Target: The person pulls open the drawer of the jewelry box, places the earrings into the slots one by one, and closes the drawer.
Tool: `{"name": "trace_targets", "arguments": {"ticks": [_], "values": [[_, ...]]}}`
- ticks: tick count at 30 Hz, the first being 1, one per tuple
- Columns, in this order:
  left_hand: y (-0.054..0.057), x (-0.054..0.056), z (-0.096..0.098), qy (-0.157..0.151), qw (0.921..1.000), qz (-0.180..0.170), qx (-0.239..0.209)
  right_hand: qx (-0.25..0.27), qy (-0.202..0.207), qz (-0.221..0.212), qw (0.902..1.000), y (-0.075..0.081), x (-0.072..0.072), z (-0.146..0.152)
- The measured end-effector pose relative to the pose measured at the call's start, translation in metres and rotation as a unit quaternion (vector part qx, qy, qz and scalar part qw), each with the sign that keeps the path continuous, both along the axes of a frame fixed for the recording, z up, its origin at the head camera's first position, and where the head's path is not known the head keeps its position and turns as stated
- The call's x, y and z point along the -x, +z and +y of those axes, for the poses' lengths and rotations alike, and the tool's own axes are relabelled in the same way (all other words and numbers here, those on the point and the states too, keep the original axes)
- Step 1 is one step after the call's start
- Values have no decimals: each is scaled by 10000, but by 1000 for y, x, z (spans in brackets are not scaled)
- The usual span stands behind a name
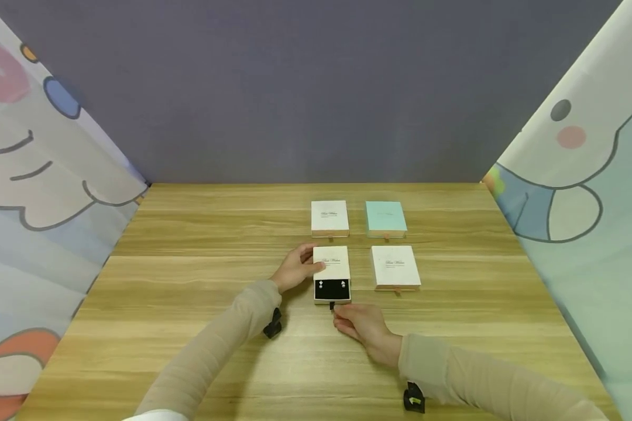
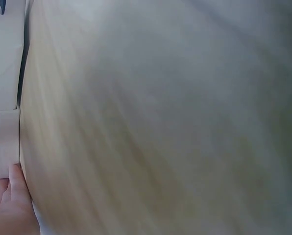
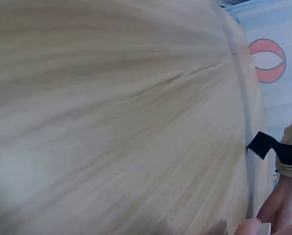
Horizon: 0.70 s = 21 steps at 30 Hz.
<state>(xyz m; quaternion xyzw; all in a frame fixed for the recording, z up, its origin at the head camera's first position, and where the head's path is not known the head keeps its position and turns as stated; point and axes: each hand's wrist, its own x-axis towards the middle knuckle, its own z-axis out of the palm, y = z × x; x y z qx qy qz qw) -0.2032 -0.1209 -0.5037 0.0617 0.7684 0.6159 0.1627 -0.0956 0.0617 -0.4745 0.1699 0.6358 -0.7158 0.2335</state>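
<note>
A cream drawer-style jewelry box (image 1: 333,255) lies in the middle of the table in the head view. Its drawer (image 1: 332,301) is partly out toward me, showing a black pad (image 1: 332,289) that carries a pair of earrings (image 1: 343,284). My left hand (image 1: 297,269) grips the sleeve from its left side, thumb over the top edge. At the drawer's front, my right hand (image 1: 367,328) pinches the small black ribbon tab (image 1: 332,306). In the left wrist view, the box side (image 2: 3,142) and fingers appear at the far left.
Behind the box sits a white box (image 1: 329,216), with a turquoise box (image 1: 386,216) to its right. Another white box (image 1: 395,266) lies right of the one I hold. The wooden table (image 1: 189,257) meets a grey wall (image 1: 316,93) and printed side curtains (image 1: 569,175).
</note>
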Motion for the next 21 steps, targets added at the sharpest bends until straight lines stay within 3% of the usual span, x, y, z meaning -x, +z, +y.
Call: {"name": "trace_targets", "arguments": {"ticks": [4, 7, 15, 18, 21], "values": [[0, 1, 1, -31, 10000, 40, -24, 198, 287, 17, 9994, 0, 3, -6], [3, 0, 0, -80, 9999, -34, -72, 199, 271, 15, 9994, -3, 4, -9], [27, -7, 2, -265, 9996, -26, -104, 70, -137, 56, 9999, -9, 4, -14], [25, -6, 1, -263, 9995, -86, -133, -7, -194, 182, 9996, -11, 4, -15], [15, -2, 1, -185, 9997, -83, -127, -41, -217, 280, 9994, -13, 4, -16]]}}
